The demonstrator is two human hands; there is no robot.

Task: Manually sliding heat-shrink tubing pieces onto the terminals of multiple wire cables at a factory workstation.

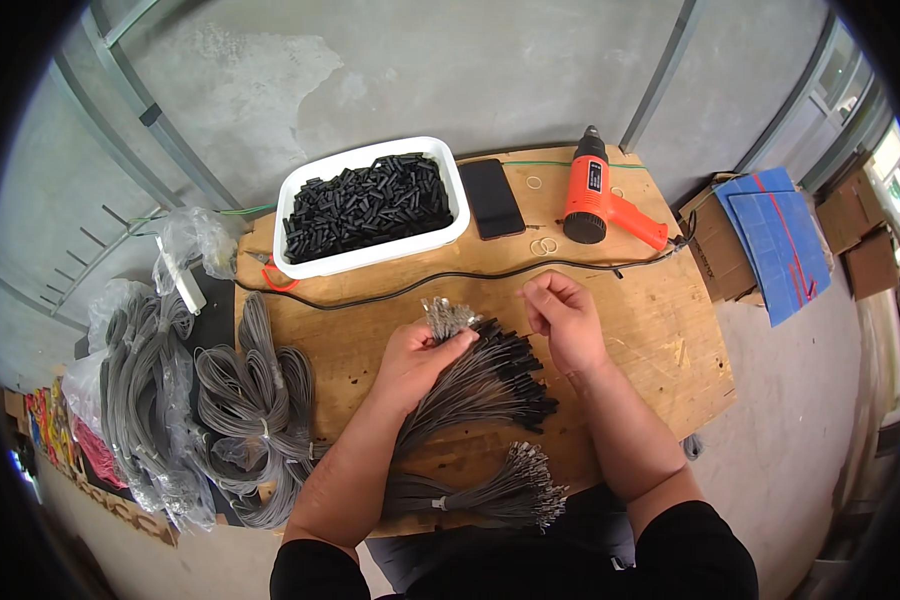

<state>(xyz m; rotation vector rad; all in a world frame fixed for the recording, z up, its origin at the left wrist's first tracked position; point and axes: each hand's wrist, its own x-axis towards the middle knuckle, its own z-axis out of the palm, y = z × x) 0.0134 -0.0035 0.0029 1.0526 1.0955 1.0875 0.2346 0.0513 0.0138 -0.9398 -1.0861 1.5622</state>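
Note:
My left hand (413,362) is closed round a bunch of thin grey wires, whose silvery metal terminals (450,316) stick out above the thumb. Under and right of that hand spread more grey wires (475,385), tipped with black sleeves (522,372). My right hand (567,322) is raised just right of the bunch, its fingers curled with thumb and forefinger together. Whatever it pinches, if anything, is too small to make out. Near the table's front edge lies a tied wire bundle (475,497) with bare metal ends pointing right.
A white tub (375,262) of short black sleeves stands at the back. Beside it lie a dark phone (493,198), an orange heat gun (592,190) and rubber bands (543,246). A black cable (420,277) crosses the wooden table (660,345). Coiled grey wires (255,400) and red-handled pliers (278,277) are left.

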